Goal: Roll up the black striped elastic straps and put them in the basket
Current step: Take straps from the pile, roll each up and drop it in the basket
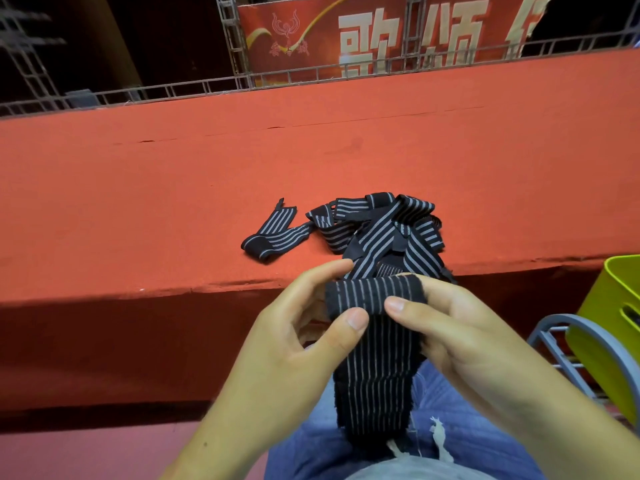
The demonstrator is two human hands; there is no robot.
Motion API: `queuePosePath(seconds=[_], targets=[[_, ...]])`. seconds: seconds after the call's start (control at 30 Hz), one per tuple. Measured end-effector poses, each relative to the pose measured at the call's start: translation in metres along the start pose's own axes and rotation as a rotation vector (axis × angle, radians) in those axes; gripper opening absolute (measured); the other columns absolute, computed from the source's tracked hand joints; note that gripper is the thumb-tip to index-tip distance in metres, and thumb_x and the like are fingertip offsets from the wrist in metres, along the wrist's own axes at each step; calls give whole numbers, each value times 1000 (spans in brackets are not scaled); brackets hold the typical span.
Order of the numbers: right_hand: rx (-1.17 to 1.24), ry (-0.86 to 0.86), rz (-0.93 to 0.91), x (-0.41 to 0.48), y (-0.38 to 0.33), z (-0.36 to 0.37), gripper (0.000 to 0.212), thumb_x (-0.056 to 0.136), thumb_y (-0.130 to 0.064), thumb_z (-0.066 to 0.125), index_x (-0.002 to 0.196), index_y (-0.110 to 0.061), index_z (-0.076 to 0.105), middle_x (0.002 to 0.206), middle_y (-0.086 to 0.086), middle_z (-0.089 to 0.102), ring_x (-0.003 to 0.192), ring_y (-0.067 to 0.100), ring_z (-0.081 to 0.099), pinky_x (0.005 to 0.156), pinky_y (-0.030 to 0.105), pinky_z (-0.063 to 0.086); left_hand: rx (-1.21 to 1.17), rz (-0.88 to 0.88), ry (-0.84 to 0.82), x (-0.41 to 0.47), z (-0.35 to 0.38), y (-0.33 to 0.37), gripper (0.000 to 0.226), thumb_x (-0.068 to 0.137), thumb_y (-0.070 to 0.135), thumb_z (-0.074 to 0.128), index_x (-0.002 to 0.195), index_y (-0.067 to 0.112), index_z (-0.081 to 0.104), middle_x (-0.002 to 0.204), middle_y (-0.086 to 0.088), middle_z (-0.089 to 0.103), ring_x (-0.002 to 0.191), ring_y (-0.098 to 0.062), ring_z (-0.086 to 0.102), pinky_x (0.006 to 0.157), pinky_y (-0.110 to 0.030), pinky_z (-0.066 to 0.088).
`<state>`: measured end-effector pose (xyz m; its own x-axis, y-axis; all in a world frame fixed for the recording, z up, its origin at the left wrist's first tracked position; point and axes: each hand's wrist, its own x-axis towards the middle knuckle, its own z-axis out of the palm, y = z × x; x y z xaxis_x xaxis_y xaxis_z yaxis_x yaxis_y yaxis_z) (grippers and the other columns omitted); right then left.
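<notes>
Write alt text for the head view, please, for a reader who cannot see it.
The left hand and right hand pinch the rolled end of a black striped strap over the lap. More straps lie tangled on the red ledge; a lime basket stands at right.

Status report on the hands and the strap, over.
Left hand and right hand both pinch the strap, roll barely started. Loose straps piled on red ledge. Green basket at right, path looks open.
</notes>
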<state>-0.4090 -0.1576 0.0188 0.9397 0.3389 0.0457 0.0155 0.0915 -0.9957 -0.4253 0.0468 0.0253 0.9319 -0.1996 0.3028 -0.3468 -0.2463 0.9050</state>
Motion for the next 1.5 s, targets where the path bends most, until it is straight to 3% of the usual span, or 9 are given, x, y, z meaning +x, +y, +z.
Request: queuePosePath(seconds=[0.13,0.3,0.57,0.67,0.8,1.0,1.23,1.4,1.5], targets=[[-75,3,-21,-1,0,2,19,105,-21,62,121,-18,73,122,10,76,119,26,71,111,55,49,7,-27,-68,-1,2,-3,52,96,42,58,146,43,45,134,26,64,127,1,59,104,-25,48],[-170,4,-58,-1,2,7,15,106,-23,60,117,-21,69,115,7,76,113,25,71,103,46,55,53,-32,-61,-3,3,-3,48,102,46,46,149,46,35,130,40,58,119,17,55,94,-3,39],[-211,-24,-143,1,1,9,21,104,-33,54,114,-26,71,111,2,77,110,19,72,100,41,56,110,-13,-88,-4,2,-1,51,101,47,40,151,48,30,138,45,48,131,19,44,100,-1,33],[-217,2,-205,2,1,7,22,105,-31,54,115,-21,71,112,6,77,110,22,72,98,40,56,52,-33,-126,-1,1,0,47,104,40,47,149,46,37,138,38,54,130,13,50,105,-8,39],[-224,38,-243,3,3,2,23,106,-29,55,113,-13,69,106,13,74,104,34,70,94,49,53,100,16,-57,2,-1,-2,37,101,37,60,137,46,56,135,20,65,132,-5,57,112,-41,44],[-246,51,-208,3,3,2,20,103,-37,56,106,-25,71,106,8,75,105,26,71,97,47,56,67,43,3,1,-1,3,24,98,18,66,118,31,70,115,10,75,113,-15,69,100,-41,52],[-147,3,-32,0,0,5,36,92,-54,57,111,-33,78,115,-6,80,112,8,73,105,39,52,49,62,62,-1,-1,5,33,93,11,71,110,39,73,108,10,76,102,-14,72,91,-30,57],[-114,-8,29,1,3,4,65,79,-86,56,112,-34,78,117,7,78,116,22,73,111,54,50,16,102,140,1,0,4,29,88,16,73,103,41,77,103,4,74,92,-14,71,81,-29,58],[-109,-11,49,2,4,3,72,77,-85,54,112,-27,78,117,10,78,116,25,73,113,57,47,-9,132,153,1,0,4,26,85,22,73,101,41,78,108,2,73,99,-23,71,84,-32,60]])
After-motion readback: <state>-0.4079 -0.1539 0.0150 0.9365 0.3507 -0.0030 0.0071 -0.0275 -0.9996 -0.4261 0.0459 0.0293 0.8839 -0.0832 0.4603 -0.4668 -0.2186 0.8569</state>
